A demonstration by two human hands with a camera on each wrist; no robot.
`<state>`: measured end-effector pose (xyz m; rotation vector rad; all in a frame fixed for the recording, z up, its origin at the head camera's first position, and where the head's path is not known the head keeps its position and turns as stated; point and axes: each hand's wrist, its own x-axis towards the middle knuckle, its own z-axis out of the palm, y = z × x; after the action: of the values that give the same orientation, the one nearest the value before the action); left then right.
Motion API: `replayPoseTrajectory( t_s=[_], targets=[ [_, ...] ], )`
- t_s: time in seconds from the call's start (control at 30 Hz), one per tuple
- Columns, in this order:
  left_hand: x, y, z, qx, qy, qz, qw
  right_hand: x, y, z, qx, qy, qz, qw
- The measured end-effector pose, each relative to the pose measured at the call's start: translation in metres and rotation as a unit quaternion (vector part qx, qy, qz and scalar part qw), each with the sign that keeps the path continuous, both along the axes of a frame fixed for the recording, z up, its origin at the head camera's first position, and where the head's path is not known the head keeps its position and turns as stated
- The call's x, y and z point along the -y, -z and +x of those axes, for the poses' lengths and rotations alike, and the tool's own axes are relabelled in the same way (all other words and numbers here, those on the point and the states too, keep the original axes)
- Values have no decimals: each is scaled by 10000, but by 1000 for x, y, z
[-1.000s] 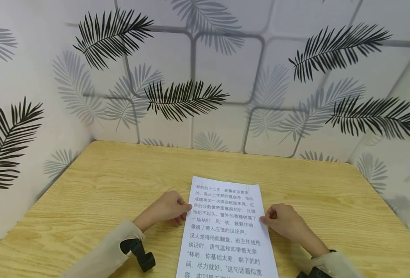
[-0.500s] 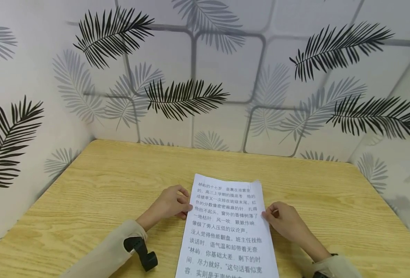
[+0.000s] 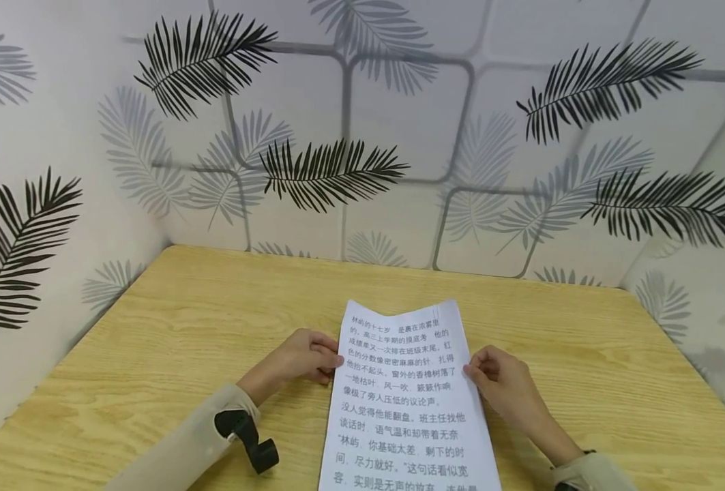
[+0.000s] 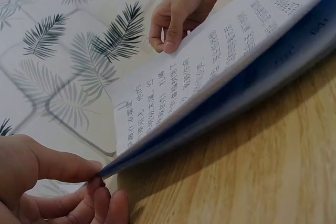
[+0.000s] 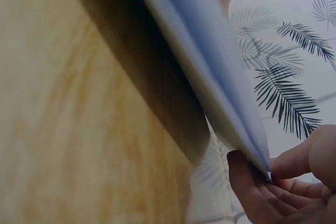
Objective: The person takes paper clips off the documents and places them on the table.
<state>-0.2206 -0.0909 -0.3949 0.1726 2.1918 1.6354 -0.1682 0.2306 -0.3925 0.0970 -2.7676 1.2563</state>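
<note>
Printed sheets of paper (image 3: 399,409), covered in lines of black characters, are held up between both hands. My left hand (image 3: 303,354) pinches the left edge with thumb on top and fingers behind. At the opposite edge, my right hand (image 3: 503,385) pinches the paper the same way. The far edge bows down in the middle, its two corners standing higher. In the left wrist view, more than one layer of paper (image 4: 199,85) shows along the side, with a bluish, shadowed gap between layers. From the right wrist, the raised edge of the paper (image 5: 210,77) casts a dark shadow on the wood.
A wood-grain table (image 3: 153,327) lies under the hands. Behind it rises a pale wall (image 3: 399,116) with a feather-leaf pattern. Each wrist wears a black camera band, the left one (image 3: 248,436) jutting out below the sleeve.
The paper's far edge has risen slightly and gone from nearly straight to dipped in the middle. Both hands have shifted a little, still gripping the sides.
</note>
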Motion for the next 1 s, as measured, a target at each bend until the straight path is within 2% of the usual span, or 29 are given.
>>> replayPoseTrajectory(
  t_s=[0.23,0.43,0.6,1.0],
  targets=[
    [-5,3,1,-252,-93,-218,9994,-3,2,-2,235,184,-436,9986],
    [-7,8,1,-228,-40,-16,9997,-7,4,-3,670,228,-755,9946],
    [-9,10,0,-167,5,70,9998,-7,3,-4,926,136,-1272,9874],
    [-3,7,-1,-92,27,522,9986,-5,-3,-3,988,6,-1668,9810]
  ],
)
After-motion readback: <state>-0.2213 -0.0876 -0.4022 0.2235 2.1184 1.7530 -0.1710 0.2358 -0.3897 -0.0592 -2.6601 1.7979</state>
